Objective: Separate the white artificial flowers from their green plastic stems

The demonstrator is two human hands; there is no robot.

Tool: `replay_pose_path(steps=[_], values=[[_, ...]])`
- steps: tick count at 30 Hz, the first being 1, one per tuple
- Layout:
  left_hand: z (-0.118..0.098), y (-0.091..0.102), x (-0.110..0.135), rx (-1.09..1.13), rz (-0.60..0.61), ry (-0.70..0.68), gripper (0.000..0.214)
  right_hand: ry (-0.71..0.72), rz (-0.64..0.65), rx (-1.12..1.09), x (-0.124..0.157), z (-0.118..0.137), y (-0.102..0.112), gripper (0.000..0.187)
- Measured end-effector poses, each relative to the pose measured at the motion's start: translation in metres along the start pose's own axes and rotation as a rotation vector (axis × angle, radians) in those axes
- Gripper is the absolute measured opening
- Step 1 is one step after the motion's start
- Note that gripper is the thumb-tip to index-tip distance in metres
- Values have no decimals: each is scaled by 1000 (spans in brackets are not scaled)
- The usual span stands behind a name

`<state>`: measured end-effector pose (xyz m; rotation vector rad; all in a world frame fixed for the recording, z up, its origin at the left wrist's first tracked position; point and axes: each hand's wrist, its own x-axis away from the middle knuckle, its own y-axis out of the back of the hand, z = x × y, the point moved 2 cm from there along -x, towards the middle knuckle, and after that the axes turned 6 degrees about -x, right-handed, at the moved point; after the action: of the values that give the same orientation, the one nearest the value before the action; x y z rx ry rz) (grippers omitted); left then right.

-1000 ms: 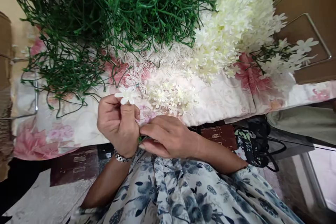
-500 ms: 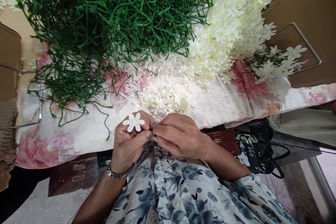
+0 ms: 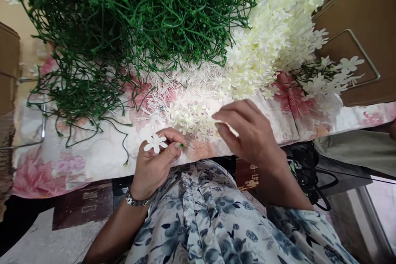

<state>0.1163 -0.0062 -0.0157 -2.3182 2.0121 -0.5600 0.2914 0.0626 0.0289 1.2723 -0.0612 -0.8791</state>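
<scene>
My left hand is closed, thumb and forefinger pinching a green plastic stem whose tip pokes out between them. A white artificial flower shows at the back of the same hand and seems to belong to that stem, though the fingers cover the join. Over the table's front edge, my right hand hangs with thumb and fingers apart, and I see nothing between them. Just left of its fingertips lies a small heap of loose cream blossoms on the flowered cloth.
A big tangle of green plastic stems covers the back left. Cream flowers are piled to its right, and thin white sprigs lie in front. Cardboard boxes stand at both sides, with a bent metal wire by the right one.
My right hand has let go at the stem, moved right and up away from my left hand, and spread its fingers. My left hand has stayed nearly in place, still pinching the stem.
</scene>
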Motion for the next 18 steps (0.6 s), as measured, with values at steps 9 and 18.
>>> replay_pose_path(steps=[9, 18], values=[[3, -3, -3, -99, -60, 38, 10, -164, 277, 208, -12, -21, -12, 17], [4, -12, -9, 0, -73, 0, 10, -142, -62, -212, -5, -26, -4, 7]])
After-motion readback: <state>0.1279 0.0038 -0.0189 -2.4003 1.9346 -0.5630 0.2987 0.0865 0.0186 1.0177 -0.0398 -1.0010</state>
